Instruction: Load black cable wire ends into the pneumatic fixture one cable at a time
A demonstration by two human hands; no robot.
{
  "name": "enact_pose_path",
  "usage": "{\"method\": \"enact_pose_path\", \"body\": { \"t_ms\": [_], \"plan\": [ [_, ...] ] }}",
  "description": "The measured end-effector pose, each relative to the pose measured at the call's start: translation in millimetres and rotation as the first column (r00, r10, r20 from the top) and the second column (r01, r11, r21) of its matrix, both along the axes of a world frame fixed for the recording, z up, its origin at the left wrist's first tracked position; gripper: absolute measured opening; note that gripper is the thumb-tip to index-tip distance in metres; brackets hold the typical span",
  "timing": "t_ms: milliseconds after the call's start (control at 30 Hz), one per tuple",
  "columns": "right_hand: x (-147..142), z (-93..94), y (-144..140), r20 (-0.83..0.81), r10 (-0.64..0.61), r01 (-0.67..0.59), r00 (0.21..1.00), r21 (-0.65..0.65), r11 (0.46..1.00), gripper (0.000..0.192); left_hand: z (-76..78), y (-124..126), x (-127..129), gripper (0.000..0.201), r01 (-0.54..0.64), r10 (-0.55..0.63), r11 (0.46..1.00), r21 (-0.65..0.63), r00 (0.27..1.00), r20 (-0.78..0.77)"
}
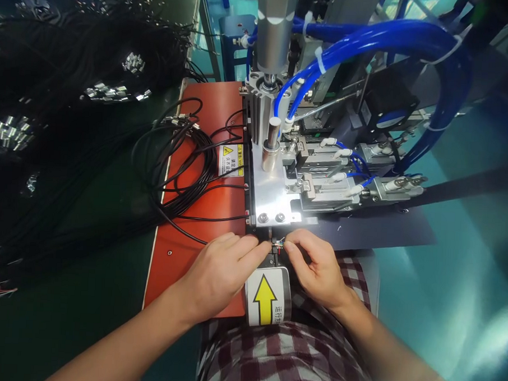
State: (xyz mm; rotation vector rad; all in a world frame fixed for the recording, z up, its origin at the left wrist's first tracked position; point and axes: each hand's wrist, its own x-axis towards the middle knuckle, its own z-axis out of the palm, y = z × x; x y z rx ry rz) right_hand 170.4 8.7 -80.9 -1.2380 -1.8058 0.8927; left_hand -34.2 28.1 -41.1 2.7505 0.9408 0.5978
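Between my hands, a black cable (193, 236) ends in several thin coloured wires (279, 245) at the front edge of the machine. My left hand (227, 268) is closed over the cable near its end, with the fingertips beside the wires. Thumb and forefinger of my right hand (316, 263) pinch the wire tips from the other side. Just behind the fingers stands the machine's bright metal plate (273, 197). Below them is a white label with a yellow arrow (265, 298). The fingertips partly hide the wires.
A coil of black cables (204, 177) lies on the red board (211, 101), some running into the machine's side. Bundles of black cable with shiny ends (115, 92) fill the left. Blue air hoses (370, 41) arch over small pneumatic cylinders (330, 191) at the right.
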Motion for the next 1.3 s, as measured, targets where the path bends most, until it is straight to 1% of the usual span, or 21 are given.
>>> {"method": "enact_pose_path", "body": {
  "t_ms": [167, 333, 400, 467, 567, 667, 733, 767, 833, 967, 1000, 1033, 1067, 1133, 1200, 1233, 1267, 1300],
  "plan": [
    [0, 1.1, 1, 0.06, 0.002, -0.007, 0.998, 0.081, 0.997, 0.013, 1.1, 0, 0, 0.028, 0.003, -0.003, 1.0, 0.003, 1.0, 0.009],
    [-2, -0.3, 4, 0.096, -0.002, -0.018, 0.995, 0.212, 0.977, 0.012, 2.4, 0, 1, 0.028, 0.005, -0.005, 1.0, 0.008, 1.0, 0.005],
    [-4, -1.7, 4, 0.063, -0.009, -0.005, 0.998, 0.22, 0.976, 0.013, 1.8, 0, 1, 0.028, 0.002, -0.002, 1.0, 0.007, 1.0, -0.001],
    [-6, -2.7, 3, -0.029, -0.031, 0.035, 0.999, 0.151, 0.988, 0.014, 1.2, -1, 1, 0.028, 0.0, 0.0, 1.0, 0.007, 1.0, -0.001],
    [-10, -2.1, 1, -0.15, -0.091, 0.087, 0.985, -0.031, 0.996, 0.015, 1.5, -1, 1, 0.028, -0.004, 0.004, 1.0, 0.021, 1.0, 0.007],
    [-12, 1.1, 0, -0.228, -0.14, 0.09, 0.964, -0.215, 0.972, 0.017, 2.7, 0, 1, 0.028, -0.008, 0.009, 1.0, 0.027, 1.0, -0.001],
    [-11, 3.3, 0, -0.261, -0.16, 0.074, 0.952, -0.311, 0.948, 0.018, 3.4, 0, 2, 0.028, -0.011, 0.011, 1.0, 0.024, 1.0, -0.001],
    [-11, 4.2, 0, -0.258, -0.162, 0.07, 0.952, -0.334, 0.94, 0.018, 3.7, 0, 2, 0.028, -0.013, 0.013, 1.0, 0.024, 1.0, 0.001],
    [-9, 5.1, 0, -0.215, -0.149, 0.078, 0.965, -0.307, 0.948, 0.018, 4.2, 0, 2, 0.029, -0.015, 0.015, 0.999, 0.033, 1.0, 0.007],
    [-8, 6.2, 0, -0.099, -0.101, 0.094, 0.99, -0.08, 0.992, 0.015, 5.2, 0, 2, 0.03, -0.021, 0.021, 0.998, 0.052, 1.0, -0.004],
    [-9, 6.8, 0, -0.096, -0.103, 0.099, 0.99, -0.049, 0.994, 0.015, 5.3, 0, 2, 0.031, -0.022, 0.022, 0.998, 0.053, 1.0, -0.01],
    [-11, 7.5, 0, -0.109, -0.117, 0.112, 0.987, -0.047, 0.993, 0.016, 5.3, 0, 2, 0.031, -0.022, 0.023, 0.998, 0.054, 1.0, -0.015],
    [-13, 8.4, 1, -0.135, -0.144, 0.135, 0.98, -0.079, 0.988, 0.018, 5.3, 0, 2, 0.031, -0.022, 0.023, 0.998, 0.055, 1.0, -0.019],
    [-17, 10.0, 1, -0.205, -0.222, 0.176, 0.953, -0.221, 0.959, 0.02, 4.7, 0, 2, 0.031, -0.021, 0.022, 0.998, 0.055, 0.999, -0.025],
    [-20, 10.7, 0, -0.261, -0.289, 0.172, 0.921, -0.392, 0.904, 0.021, 4.0, 0, 2, 0.031, -0.022, 0.023, 0.998, 0.054, 0.999, -0.026],
    [-21, 10.6, 0, -0.279, -0.308, 0.158, 0.91, -0.455, 0.876, 0.021, 3.6, 0, 2, 0.031, -0.023, 0.025, 0.998, 0.054, 0.999, -0.027],
    [-21, 10.2, -1, -0.286, -0.316, 0.144, 0.904, -0.492, 0.858, 0.021, 3.4, 0, 3, 0.031, -0.024, 0.026, 0.998, 0.054, 0.999, -0.026],
    [-20, 9.5, -2, -0.285, -0.312, 0.137, 0.906, -0.501, 0.855, 0.021, 3.3, 0, 3, 0.03, -0.025, 0.027, 0.998, 0.056, 0.999, -0.024]
  ]
}}
